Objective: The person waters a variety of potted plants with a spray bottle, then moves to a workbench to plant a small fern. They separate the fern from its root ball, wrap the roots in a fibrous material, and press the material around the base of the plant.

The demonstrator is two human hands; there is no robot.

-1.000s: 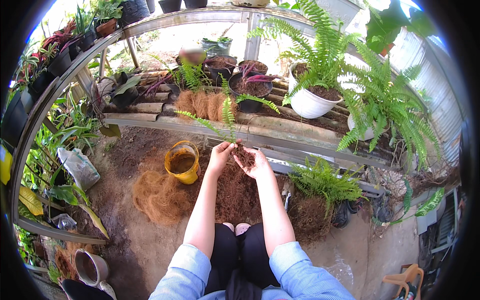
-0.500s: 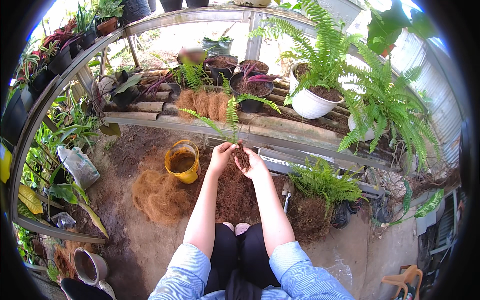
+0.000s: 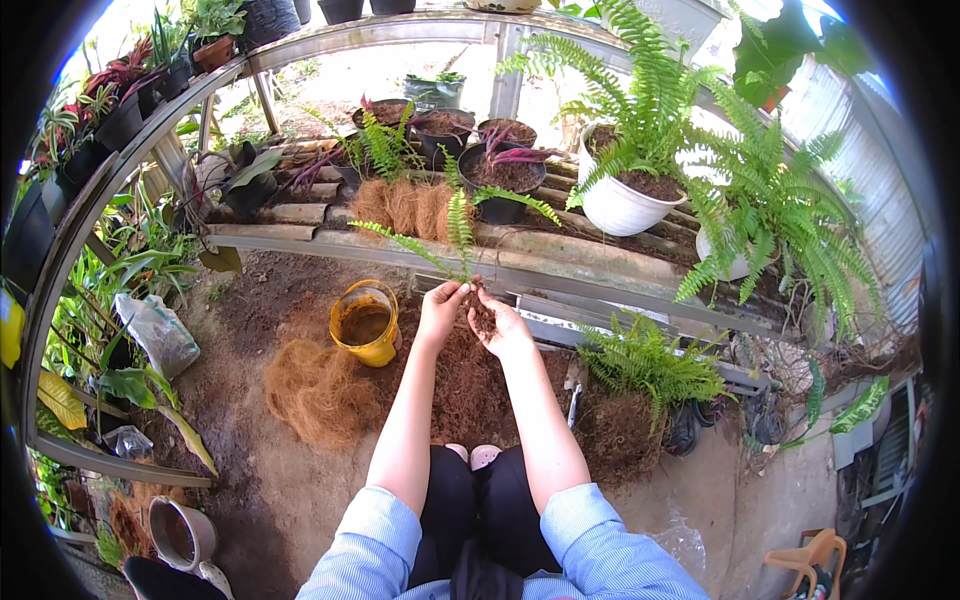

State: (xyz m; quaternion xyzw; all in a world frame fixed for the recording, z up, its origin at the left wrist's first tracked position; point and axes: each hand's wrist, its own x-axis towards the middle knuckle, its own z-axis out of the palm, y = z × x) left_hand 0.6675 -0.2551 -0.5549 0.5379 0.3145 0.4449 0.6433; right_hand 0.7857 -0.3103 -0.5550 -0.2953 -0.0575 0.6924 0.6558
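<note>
A small fern [image 3: 458,225] with a few green fronds stands between my two hands, over the edge of the bench. My left hand [image 3: 438,315] pinches it at the base of its stems, thumb against fingers. Cupped around its dark root clump of soil [image 3: 484,318] is my right hand [image 3: 506,332], with the fingers curled and the thumb side up. Below my forearms lies a heap of loose brown soil [image 3: 468,385]. To the left of it are a yellow bucket [image 3: 378,352] and a pile of tan coconut fibre [image 3: 318,392].
On the slatted bench ahead sit fibre bundles [image 3: 402,208], black pots of soil [image 3: 503,175] and a white potted fern [image 3: 630,208]. A leafy fern with a root mass [image 3: 655,372] and a trowel-like tool [image 3: 574,385] lie right. A grey pot [image 3: 180,535] stands lower left.
The fern's fronds have shifted slightly to the left. My right hand's fingers have closed a little around the root clump; my left hand keeps its pinch on the stems.
</note>
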